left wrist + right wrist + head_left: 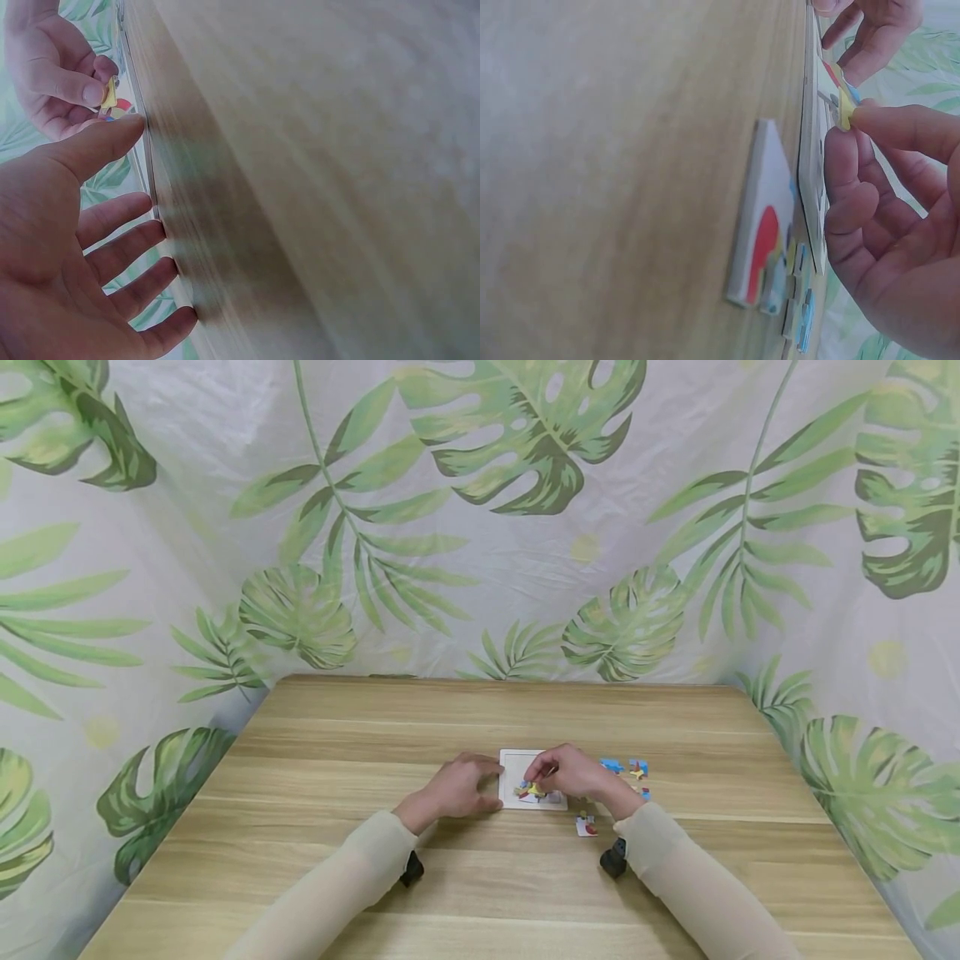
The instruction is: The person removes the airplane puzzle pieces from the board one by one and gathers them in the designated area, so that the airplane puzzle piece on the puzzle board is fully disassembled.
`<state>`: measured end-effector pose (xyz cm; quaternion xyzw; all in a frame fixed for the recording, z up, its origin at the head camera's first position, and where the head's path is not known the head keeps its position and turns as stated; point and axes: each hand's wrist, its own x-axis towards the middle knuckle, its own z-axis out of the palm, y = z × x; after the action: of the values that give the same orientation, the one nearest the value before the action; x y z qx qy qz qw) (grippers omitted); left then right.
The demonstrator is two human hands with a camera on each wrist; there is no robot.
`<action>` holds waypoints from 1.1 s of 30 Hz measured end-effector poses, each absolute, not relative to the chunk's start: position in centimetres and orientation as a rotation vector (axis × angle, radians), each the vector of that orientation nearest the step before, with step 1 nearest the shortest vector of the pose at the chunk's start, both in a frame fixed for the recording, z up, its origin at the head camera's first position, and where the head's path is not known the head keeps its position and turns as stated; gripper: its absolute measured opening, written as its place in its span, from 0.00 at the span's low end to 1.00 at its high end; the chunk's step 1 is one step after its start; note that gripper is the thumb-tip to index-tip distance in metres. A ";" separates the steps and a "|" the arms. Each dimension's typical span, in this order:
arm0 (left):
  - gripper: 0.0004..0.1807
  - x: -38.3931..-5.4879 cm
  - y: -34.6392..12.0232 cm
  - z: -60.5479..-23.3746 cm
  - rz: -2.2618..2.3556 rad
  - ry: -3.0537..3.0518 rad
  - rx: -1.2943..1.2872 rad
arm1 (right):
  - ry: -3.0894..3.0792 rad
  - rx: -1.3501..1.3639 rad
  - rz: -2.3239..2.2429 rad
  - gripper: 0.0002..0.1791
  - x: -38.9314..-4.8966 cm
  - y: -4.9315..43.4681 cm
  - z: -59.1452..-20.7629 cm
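Observation:
A white puzzle frame (517,758) lies flat on the table. My left hand (457,787) rests along the frame's left edge, with fingers and thumb spread and fairly straight in the left wrist view. Above the frame, my right hand (572,773) pinches a puzzle piece (845,109) with yellow on it between thumb and fingertips. Beneath these fingertips, other colourful puzzle pieces (525,793) show inside the frame, partly hidden by the right hand.
Several loose puzzle pieces (638,768) lie to the right of the frame, partly behind the right wrist. A white piece with a red patch (587,827) sits nearer the front. The wooden table (360,710) backs onto a leaf-patterned cloth (517,568).

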<state>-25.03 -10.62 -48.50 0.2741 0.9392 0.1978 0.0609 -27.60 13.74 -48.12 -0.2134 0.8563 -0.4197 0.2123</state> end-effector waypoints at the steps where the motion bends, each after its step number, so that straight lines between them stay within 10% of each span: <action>1: 0.31 -25.0 -10.6 -48.5 0.594 2.842 0.825 | 2.376 -0.596 -1.165 0.08 -27.6 13.7 -48.1; 33: 0.31 -25.1 -10.6 -48.6 0.557 2.849 0.824 | 2.308 -0.662 -1.162 0.10 -27.6 17.8 -46.8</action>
<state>-25.09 -10.59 -48.63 0.2724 0.9423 0.1843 0.0619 -27.61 17.77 -46.84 -0.2411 0.8410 -0.4235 0.2350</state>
